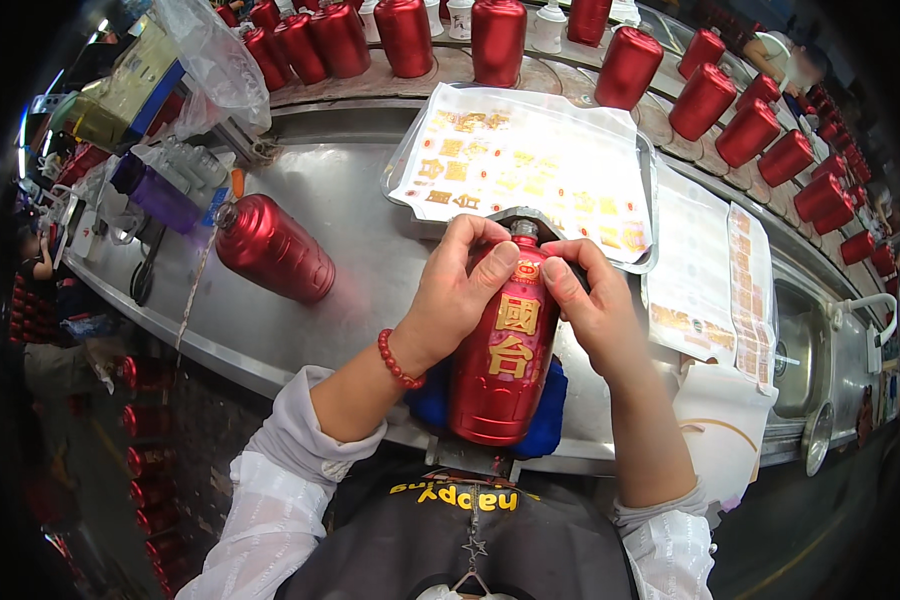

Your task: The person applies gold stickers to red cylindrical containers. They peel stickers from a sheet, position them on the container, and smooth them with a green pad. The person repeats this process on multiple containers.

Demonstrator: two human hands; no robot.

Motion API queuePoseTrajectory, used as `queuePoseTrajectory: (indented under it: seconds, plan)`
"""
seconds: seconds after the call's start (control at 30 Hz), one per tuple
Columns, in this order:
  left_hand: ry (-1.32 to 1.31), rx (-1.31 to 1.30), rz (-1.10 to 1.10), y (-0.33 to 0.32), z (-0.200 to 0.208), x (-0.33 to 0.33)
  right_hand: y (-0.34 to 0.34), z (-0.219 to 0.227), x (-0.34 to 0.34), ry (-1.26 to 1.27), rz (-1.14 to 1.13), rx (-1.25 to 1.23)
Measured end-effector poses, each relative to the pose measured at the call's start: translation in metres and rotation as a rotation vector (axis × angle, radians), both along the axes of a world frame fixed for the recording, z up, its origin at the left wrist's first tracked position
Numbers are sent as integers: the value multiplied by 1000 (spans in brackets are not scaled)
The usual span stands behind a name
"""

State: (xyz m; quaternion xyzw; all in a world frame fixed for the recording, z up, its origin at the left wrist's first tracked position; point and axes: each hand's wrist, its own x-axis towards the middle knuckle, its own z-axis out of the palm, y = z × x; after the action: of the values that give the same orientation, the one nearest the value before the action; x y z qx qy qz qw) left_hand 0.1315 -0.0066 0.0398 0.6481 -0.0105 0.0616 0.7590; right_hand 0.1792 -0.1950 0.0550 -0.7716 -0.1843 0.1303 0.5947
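A glossy red bottle (492, 400) with large gold characters down its front leans toward me on a blue cloth (543, 410), its neck pointing away. My left hand (462, 290) curls round the left shoulder of the bottle, the thumb near a small round emblem below the neck. On the opposite shoulder my right hand (595, 305) is closed the same way, thumb and fingers against the bottle. Just beyond the neck lies a tray (650, 225) with white sheets of gold decals (530, 150). The undersides of both hands' fingers are partly hidden.
Another red bottle (275, 250) lies tilted on the metal table (360, 190) at left, near a purple bottle (155, 195). More decal sheets (705, 270) lie at right, before a sink (800, 350). Several red bottles (498, 40) stand along a conveyor behind.
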Motion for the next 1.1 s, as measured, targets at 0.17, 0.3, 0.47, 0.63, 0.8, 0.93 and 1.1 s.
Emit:
queuePoseTrajectory:
  seconds: [0.17, 0.3, 0.47, 0.63, 0.8, 0.93, 1.1]
  plan:
    - [-10, -14, -49, 4, -7, 0, 3, -4, 1, -68, -2, 27]
    - [-26, 14, -63, 4, -4, 0, 2, 0, 1, -29, 0, 6]
    - [-51, 45, -3, 3, -3, -5, 2, 1, 0, -32, 9, -2]
    - [-670, 719, 110, 20, 10, -14, -2, 0, -1, 29, 13, 46]
    - [-701, 764, -45, 26, 18, -3, -1, 4, -3, 30, 19, 58]
    - [-598, 632, -70, 24, 16, 9, -1, 0, -3, 51, 12, 78]
    - [-659, 703, 39, 26, 18, 9, -2, -2, -8, -27, 7, 50]
